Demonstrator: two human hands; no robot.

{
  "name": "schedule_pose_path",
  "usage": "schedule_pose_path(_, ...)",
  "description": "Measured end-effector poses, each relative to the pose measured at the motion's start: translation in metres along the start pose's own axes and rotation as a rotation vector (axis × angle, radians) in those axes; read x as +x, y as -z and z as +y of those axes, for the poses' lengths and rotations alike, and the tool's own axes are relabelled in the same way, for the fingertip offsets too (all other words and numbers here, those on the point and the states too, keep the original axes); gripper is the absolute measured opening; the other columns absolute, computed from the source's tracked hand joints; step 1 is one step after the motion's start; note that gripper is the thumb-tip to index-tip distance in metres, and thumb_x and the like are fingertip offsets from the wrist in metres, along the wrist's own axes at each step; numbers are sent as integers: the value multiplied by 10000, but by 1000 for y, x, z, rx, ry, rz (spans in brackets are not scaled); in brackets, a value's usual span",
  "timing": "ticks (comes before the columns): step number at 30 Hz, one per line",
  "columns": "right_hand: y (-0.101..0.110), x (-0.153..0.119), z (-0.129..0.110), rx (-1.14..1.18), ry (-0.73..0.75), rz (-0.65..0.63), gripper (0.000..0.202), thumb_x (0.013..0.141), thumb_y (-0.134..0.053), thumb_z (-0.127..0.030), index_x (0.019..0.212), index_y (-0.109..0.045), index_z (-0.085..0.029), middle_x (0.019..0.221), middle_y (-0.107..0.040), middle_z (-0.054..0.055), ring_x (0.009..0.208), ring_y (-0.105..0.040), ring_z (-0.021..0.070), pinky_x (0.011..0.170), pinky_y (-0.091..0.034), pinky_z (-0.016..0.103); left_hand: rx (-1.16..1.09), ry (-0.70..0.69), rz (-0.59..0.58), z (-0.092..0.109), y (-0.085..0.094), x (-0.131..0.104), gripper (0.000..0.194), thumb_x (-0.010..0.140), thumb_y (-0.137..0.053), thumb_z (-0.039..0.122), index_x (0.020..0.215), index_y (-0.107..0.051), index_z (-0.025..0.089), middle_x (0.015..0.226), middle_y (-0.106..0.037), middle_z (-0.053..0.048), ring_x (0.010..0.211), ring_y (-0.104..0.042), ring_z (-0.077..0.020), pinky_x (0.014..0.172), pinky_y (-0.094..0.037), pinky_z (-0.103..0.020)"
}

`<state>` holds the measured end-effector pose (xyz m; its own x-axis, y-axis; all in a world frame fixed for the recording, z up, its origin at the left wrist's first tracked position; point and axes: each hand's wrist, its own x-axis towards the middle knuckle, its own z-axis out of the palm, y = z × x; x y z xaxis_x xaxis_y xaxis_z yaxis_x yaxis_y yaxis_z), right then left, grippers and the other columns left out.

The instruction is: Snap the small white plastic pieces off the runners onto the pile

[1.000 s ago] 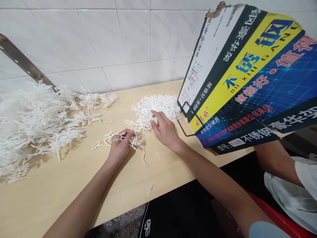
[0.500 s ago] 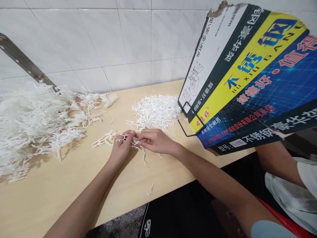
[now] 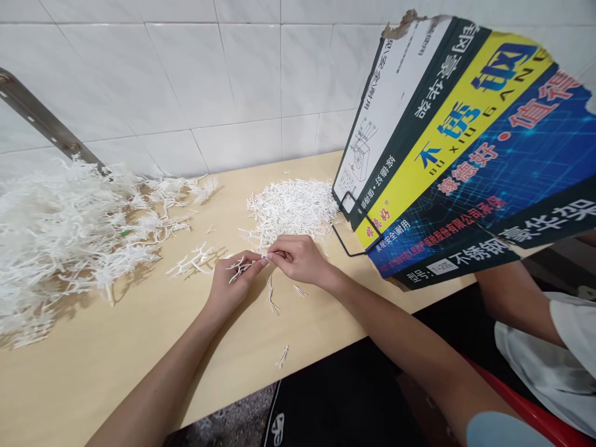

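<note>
Left hand (image 3: 237, 279): gripped a white, branching plastic sprig (image 3: 239, 268) above the pale wooden desk (image 3: 93, 366).
Right hand (image 3: 302, 259): was closed against the left, its hold too small to discern; a second earlier, it was loosely open by the far heap of short white plastic pieces (image 3: 293, 205).

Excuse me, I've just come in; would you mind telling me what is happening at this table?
A person sits at the table, holding a white branched piece in the left hand. The right hand pinches close against the left fingertips; exactly what it grips is hidden. Behind the hands lies a pile of small white pieces, with a larger tangled white heap to the left. A printed cardboard panel leans at the right.
</note>
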<state>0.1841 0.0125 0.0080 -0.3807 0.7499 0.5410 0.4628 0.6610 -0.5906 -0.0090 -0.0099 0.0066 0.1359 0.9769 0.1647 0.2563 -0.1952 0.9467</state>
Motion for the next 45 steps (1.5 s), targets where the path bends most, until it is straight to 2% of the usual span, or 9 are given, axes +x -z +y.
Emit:
schedule_pose_path(7, 21, 7, 13, -172, -200, 437, 172, 936, -548, -235, 907, -712, -191, 797, -680, 47, 619, -529, 152, 656, -440, 313, 19, 62, 24, -1, 2, 0, 216, 812, -770, 387, 723, -720, 196, 682, -654, -11, 634, -534, -150, 612, -393, -280)
schedule_pose_path(12, 21, 7, 12, -162, -208, 279, 474, 972, -554, -283, 1441, -536, -214, 1158, -711, 72, 722, -626, 159, 747, -510, 322, -34, 107, 69, 1, -1, 3, 237, 802, -780, 409, 722, -707, 198, 640, -605, 10, 569, -468, -123, 560, -353, -272)
schedule_pose_path(18, 2, -1, -4, -284, 236, 34, 207, 1017, -512, -209, 1063, -713, -221, 1020, -717, 57, 976, -649, 185, 776, -495, 293, -160, 189, 67, -3, 1, 6, 255, 819, -764, 429, 753, -674, 199, 519, -453, 64, 478, -346, -94, 499, -272, -255)
schedule_pose_path(23, 12, 3, 9, -294, 110, 240, 248, 1054, -457, -213, 944, -679, -188, 885, -686, 54, 814, -623, 161, 697, -462, 284, -15, 79, 4, 1, -1, 4, 236, 794, -767, 382, 710, -683, 177, 596, -558, 25, 565, -461, -118, 564, -357, -256)
schedule_pose_path(27, 27, 8, 27, -214, -163, 442, 268, 1043, -443, -230, 1201, -657, -195, 1100, -705, 100, 939, -651, 200, 799, -514, 316, -41, 103, -2, 2, -6, 1, 246, 815, -759, 394, 718, -685, 179, 598, -549, 25, 544, -438, -109, 537, -334, -250)
schedule_pose_path(31, 24, 9, 26, -186, -254, 310, 503, 975, -452, -152, 1472, -509, -195, 1332, -671, 130, 1065, -657, 233, 959, -513, 395, -241, 173, -6, -5, -5, 1, 254, 824, -783, 410, 755, -687, 186, 536, -467, 50, 483, -363, -85, 486, -270, -238)
schedule_pose_path(34, 13, 8, 11, -64, -203, 150, 376, 951, -468, -152, 1260, -681, -182, 1216, -720, 112, 1075, -648, 230, 982, -489, 391, -417, 207, 9, -13, -2, 3, 247, 799, -818, 413, 799, -708, 191, 513, -441, 61, 465, -334, -80, 472, -255, -235)
schedule_pose_path(39, 7, 9, -8, 554, -345, -164, 168, 906, -599, -285, 925, -723, -173, 798, -674, 20, 747, -616, 150, 665, -468, 263, -523, 175, 39, -19, 0, 5, 242, 758, -857, 392, 834, -739, 195, 546, -501, 50, 481, -377, -81, 475, -298, -232)
schedule_pose_path(45, 8, 10, 0, 726, -381, -125, 212, 816, -753, -356, 905, -689, -174, 882, -663, 26, 830, -618, 155, 753, -488, 281, -365, 149, 10, -14, 1, 4, 248, 820, -804, 422, 831, -731, 184, 532, -481, 53, 468, -380, -78, 459, -281, -231)
